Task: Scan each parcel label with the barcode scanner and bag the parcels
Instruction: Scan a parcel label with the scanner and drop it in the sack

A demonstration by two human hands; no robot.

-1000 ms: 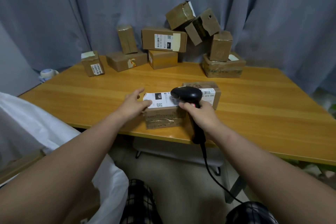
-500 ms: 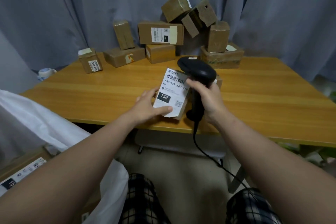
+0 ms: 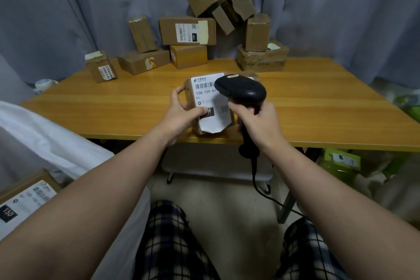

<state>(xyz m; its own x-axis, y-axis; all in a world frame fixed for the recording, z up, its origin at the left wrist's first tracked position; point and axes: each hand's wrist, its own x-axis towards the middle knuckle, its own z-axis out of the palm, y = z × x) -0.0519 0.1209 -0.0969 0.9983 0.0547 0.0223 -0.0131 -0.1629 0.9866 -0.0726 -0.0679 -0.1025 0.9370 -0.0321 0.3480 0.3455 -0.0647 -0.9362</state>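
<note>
Left hand (image 3: 181, 113) has a tight grip on the parcel (image 3: 190, 98), tipped up near the counter (image 3: 329, 102) edge. Right hand (image 3: 261, 125) grips the barcode scanner (image 3: 242, 91). Point it at the barcode (image 3: 204, 85) and hold both steady.

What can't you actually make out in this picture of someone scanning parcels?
Head view only.
Held parcel: the end of its label's barcode and code is behind the scanner; the thumb of the left hand covers part of the black square.
Scanner trigger: hidden under the right hand.
Second parcel behind: mostly hidden by the scanner.
Labelled box, bottom left: cut off by the frame edge.
Far wide box: label print too small.
</note>
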